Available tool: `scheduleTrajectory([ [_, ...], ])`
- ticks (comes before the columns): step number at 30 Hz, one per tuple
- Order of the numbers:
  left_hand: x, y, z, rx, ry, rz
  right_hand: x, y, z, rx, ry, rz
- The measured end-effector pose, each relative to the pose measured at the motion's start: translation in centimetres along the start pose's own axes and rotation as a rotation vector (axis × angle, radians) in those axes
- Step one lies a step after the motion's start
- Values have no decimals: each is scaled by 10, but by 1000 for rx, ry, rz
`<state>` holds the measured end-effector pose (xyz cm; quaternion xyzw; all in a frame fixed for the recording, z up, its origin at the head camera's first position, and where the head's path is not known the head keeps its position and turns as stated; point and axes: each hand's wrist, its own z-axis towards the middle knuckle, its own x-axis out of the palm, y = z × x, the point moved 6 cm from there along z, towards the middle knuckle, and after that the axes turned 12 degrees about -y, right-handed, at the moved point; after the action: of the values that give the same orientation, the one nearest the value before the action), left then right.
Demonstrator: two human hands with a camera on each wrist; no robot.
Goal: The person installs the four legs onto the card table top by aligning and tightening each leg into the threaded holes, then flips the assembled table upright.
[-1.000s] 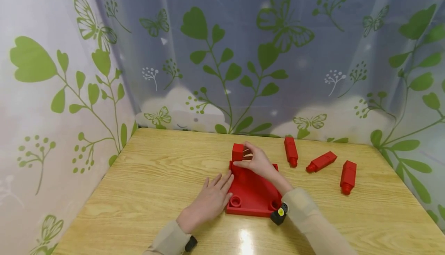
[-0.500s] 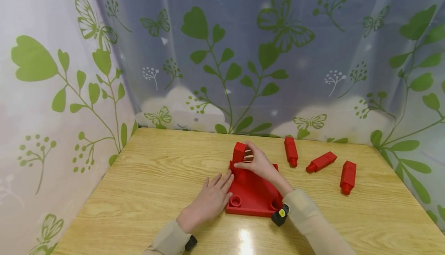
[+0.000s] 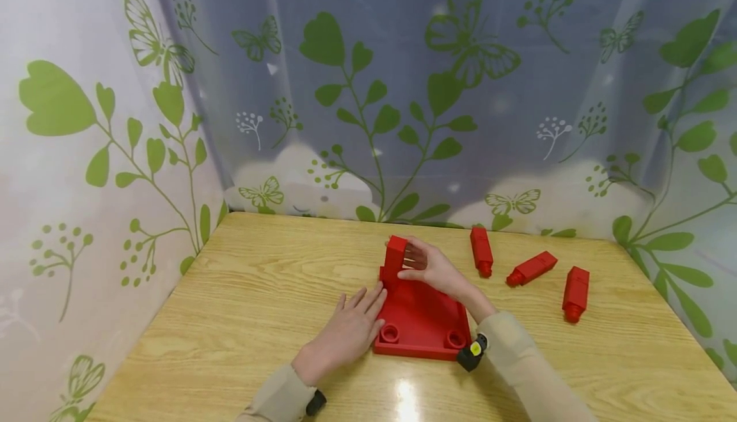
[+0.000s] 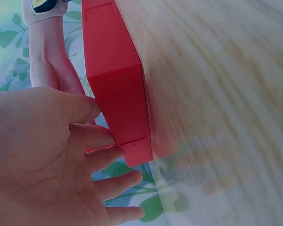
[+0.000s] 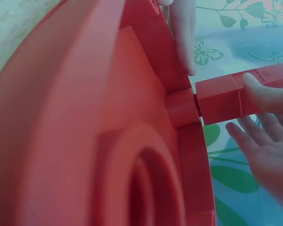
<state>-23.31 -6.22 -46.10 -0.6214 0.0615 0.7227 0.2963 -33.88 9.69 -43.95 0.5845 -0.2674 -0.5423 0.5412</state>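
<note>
In the head view a red square table top (image 3: 423, 323) lies underside up on the wooden table, its round sockets facing upward. A red table leg (image 3: 395, 254) stands in the far left socket. Part of its thread shows between leg and socket in the right wrist view. My right hand (image 3: 433, 273) is at this leg from the right. Its thumb touches the leg's face, while the fingers (image 5: 247, 134) spread loosely behind, apart from it. My left hand (image 3: 345, 329) rests against the table top's left side with nearly straight fingers, the thumb touching the side wall (image 4: 120, 106).
Three loose red legs lie to the right: one at the back (image 3: 481, 252), a slanted leg (image 3: 532, 268) and a nearer leg (image 3: 576, 294). The two near sockets show no leg in them. A patterned curtain (image 3: 368, 121) hangs behind the wooden table (image 3: 259, 268).
The standing leg has turned slightly about its length. My right hand has since slid a little to the right and loosened around it. The left hand has stayed put.
</note>
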Motion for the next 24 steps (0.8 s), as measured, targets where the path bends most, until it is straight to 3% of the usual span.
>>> scheduleTrajectory([
  [13, 0, 0, 0, 12, -10, 17, 2, 4, 5, -21, -61, -56],
  [20, -1, 0, 0, 13, -6, 14, 7, 8, 10, -41, -168, -218],
  [24, -1, 0, -1, 7, 2, 6, 9, 8, 11, -57, -185, -237],
])
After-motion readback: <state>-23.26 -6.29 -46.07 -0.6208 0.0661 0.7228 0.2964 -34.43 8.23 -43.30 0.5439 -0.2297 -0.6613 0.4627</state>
